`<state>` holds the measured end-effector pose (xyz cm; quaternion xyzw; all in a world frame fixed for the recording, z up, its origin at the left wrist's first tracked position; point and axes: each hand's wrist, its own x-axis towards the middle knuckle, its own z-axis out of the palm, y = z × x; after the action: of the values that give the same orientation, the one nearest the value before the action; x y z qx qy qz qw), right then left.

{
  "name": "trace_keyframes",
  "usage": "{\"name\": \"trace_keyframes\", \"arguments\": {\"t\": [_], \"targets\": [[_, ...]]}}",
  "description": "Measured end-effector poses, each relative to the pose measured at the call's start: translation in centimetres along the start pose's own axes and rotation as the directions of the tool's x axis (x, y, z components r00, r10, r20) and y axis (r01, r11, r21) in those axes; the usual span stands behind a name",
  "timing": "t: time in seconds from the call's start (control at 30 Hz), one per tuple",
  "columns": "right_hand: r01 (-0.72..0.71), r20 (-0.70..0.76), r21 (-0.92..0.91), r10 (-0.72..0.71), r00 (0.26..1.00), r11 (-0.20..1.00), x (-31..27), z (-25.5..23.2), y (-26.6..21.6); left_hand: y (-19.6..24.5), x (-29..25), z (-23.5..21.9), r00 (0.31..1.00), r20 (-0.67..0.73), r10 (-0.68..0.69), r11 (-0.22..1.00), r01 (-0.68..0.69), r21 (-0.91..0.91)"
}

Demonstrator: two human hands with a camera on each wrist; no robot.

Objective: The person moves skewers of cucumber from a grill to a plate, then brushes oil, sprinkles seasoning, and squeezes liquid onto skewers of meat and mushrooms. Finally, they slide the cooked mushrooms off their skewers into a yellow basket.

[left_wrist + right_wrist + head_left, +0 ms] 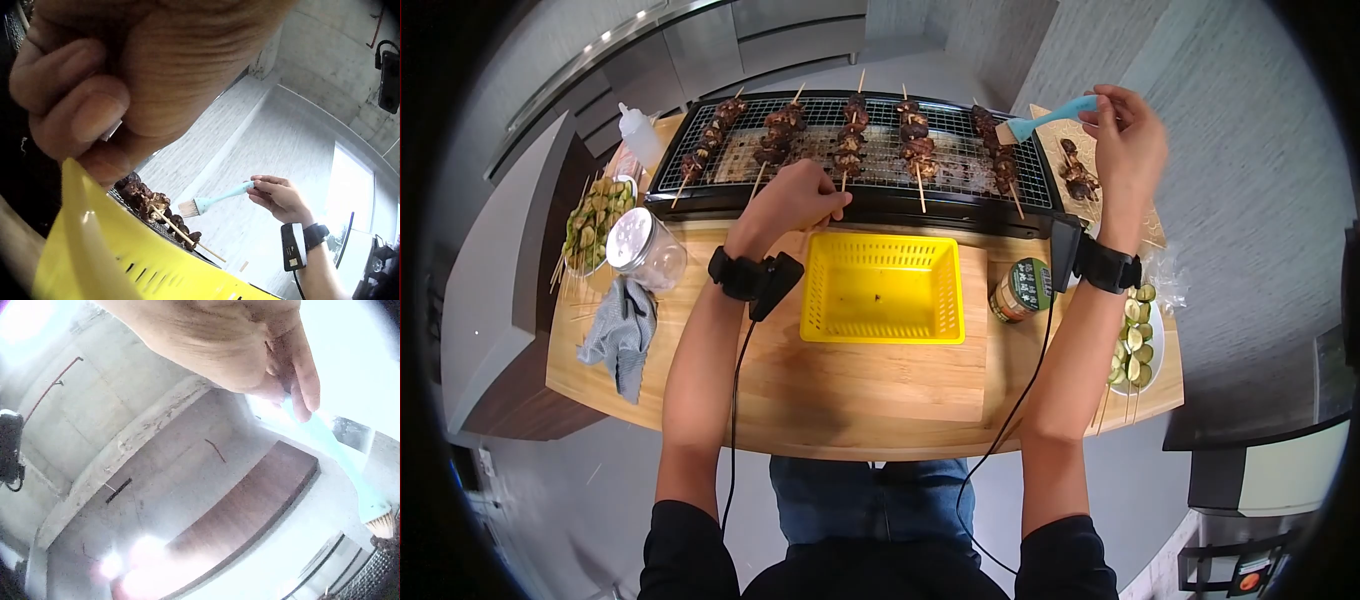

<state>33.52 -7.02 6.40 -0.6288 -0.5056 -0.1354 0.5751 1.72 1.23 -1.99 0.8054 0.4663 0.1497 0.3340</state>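
Five skewers of browned meat lie across the black grill [800, 203]. My right hand [1127, 145] pinches the handle of a light blue basting brush [1052, 118]; in the right wrist view the brush [340, 456] slants down from the fingers. Its bristles overlap the rightmost skewer [997, 150] in the head view. At the grill's front edge, my left hand [795, 198] has curled fingers at the lower stick end of the middle skewer [849, 140], pinching it. The left wrist view shows this hand [125, 81] close up, just over the yellow basket's rim.
A yellow basket [883, 337] sits before the grill, beside a green-labelled jar [1022, 290]. Leftward are a squeeze bottle [640, 137], a glass jar [650, 260], vegetable skewers [597, 225] and a grey cloth [620, 335]. Zucchini skewers [1138, 340] and another meat skewer [1077, 175] lie rightward.
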Motion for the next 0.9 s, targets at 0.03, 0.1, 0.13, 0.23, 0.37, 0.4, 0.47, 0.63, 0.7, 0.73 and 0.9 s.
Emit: {"name": "trace_keyframes", "arguments": {"t": [0.03,0.1,0.13,0.23,0.37,0.4,0.47,0.63,0.7,0.73,0.9], "targets": [[0.001,0.017,0.03,-0.001,1.0,1.0,0.1,0.1,0.3,0.0,0.0,0.0,1.0,0.0,0.001,1.0,-0.001,0.0],[-0.01,0.006,-0.007,0.01,1.0,1.0,0.0,0.1,0.5,0.0,0.0,0.0,1.0,-0.005,0.004,1.0,-0.004,0.0],[-0.022,-0.004,-0.043,0.022,1.0,0.999,0.0,0.1,0.4,0.0,0.0,0.0,1.0,-0.005,0.003,1.0,-0.003,0.0],[-0.02,-0.03,-0.044,0.019,0.999,0.999,0.1,-0.2,0.3,-0.1,0.0,0.1,1.0,-0.006,0.003,1.0,-0.003,-0.012],[0.006,-0.057,-0.059,-0.01,0.998,0.998,-0.1,0.1,-0.2,-0.2,0.1,0.2,1.0,-0.01,-0.009,1.0,0.009,-0.012],[0.017,-0.042,-0.008,-0.017,0.999,1.0,-0.2,0.3,-0.1,-0.2,0.1,0.2,1.0,-0.008,-0.014,1.0,0.014,-0.015],[0.027,-0.028,0.043,-0.026,0.999,0.999,-0.3,0.8,0.3,0.0,0.0,0.2,1.0,-0.004,-0.008,1.0,0.008,-0.003],[0.072,0.057,-0.011,-0.072,0.996,0.997,-0.5,1.6,0.4,-0.1,0.0,0.2,1.0,-0.008,0.015,1.0,-0.014,0.011],[0.074,0.06,-0.013,-0.073,0.996,0.997,-0.5,1.6,0.2,0.0,-0.1,0.1,1.0,-0.015,0.008,1.0,-0.008,0.005],[0.076,0.062,-0.016,-0.075,0.995,0.997,-0.5,1.6,0.1,-0.1,-0.1,0.1,1.0,-0.016,0.008,1.0,-0.007,0.004],[0.042,0.046,0.081,-0.046,0.998,0.996,-0.5,1.6,-0.5,-0.3,0.0,0.1,0.999,-0.029,0.033,0.999,-0.033,-0.013]]}}
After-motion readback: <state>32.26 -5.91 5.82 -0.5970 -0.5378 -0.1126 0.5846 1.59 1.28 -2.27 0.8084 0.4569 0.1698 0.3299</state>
